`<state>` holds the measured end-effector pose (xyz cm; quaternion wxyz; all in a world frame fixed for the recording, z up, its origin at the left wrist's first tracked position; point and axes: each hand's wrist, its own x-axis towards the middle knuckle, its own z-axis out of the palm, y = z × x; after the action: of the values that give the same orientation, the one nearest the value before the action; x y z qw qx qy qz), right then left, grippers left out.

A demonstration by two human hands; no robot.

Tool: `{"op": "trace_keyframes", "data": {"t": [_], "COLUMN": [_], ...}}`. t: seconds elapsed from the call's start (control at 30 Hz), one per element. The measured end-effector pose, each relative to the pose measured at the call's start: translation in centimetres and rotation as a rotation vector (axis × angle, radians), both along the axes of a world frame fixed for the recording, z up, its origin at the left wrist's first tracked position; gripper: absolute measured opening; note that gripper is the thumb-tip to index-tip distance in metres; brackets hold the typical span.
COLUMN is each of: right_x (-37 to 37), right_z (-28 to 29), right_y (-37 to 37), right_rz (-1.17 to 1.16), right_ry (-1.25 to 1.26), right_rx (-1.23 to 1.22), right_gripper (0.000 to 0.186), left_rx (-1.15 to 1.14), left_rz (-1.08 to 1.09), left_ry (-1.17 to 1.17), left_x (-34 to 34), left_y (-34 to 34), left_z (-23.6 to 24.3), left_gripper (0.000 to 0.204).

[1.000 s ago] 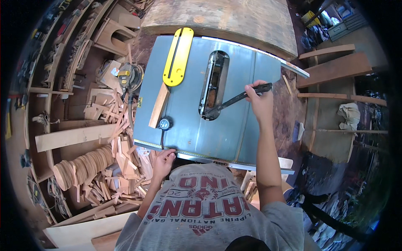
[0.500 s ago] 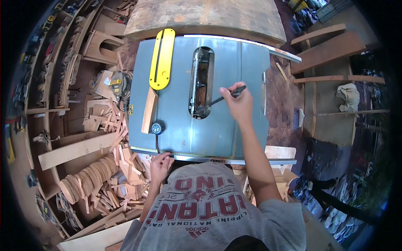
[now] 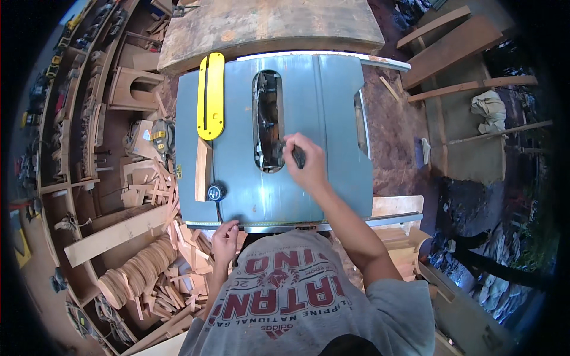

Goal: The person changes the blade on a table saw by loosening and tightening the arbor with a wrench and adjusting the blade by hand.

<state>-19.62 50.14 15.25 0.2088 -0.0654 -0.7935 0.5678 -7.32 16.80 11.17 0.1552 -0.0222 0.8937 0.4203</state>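
Observation:
My right hand (image 3: 307, 161) is closed round a slim black-handled tool (image 3: 298, 156), over the right edge of the long blade opening (image 3: 268, 121) in a grey table saw top (image 3: 320, 204). The tool's tip is hidden or too dark to make out. At the front rail (image 3: 273, 228), my left hand (image 3: 225, 238) rests with its fingers curled in; whether they hold anything is unclear. Left of the opening lies a yellow slotted throat plate (image 3: 212, 98). Below it are a narrow wood strip (image 3: 203, 169) and a round, dark blue tape measure (image 3: 217, 191) with a black strap.
A thick wooden board (image 3: 267, 26) stands beyond the saw. Offcuts (image 3: 172, 291) and a row of rounded wood pieces (image 3: 139, 270) crowd the left, near shelves (image 3: 71, 142) of tools. A corded power tool (image 3: 161, 139) lies beside the saw. Planks (image 3: 454, 50) lean at the right.
My right hand has moved down and left relative to the saw, and the tool's handle now points more toward me. My left hand stays at the front rail. The whole view has shifted slightly.

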Motion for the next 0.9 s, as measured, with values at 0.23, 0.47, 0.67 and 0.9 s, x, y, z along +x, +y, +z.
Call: {"op": "trace_keyframes", "data": {"t": [0.23,0.47,0.67,0.9], "right_x": [-4.0,-4.5,-4.2,-4.1], "right_z": [3.3,-0.4,-2.3,1.4], "right_y": [2.6,3.5,1.0,-0.5], "right_rz": [-0.069,-0.15,-0.104,-0.031], "right_ry": [-0.157,-0.187,-0.314,-0.162], "right_rx": [0.031,-0.11,-0.037,0.125], "right_gripper": [0.011,0.01,0.012,0.015], "left_rx": [0.013,0.031,-0.021,-0.001], "left_rz": [-0.012,0.034,0.02,0.055], "left_ry": [0.041,0.006,0.042,0.045], "left_x": [0.7,0.7,0.8,0.9], "left_y": [-0.1,0.3,0.0,-1.3], "left_z": [-0.2,0.0,-0.6,-1.1], "left_gripper": [0.022,0.023,0.023,0.023]}}
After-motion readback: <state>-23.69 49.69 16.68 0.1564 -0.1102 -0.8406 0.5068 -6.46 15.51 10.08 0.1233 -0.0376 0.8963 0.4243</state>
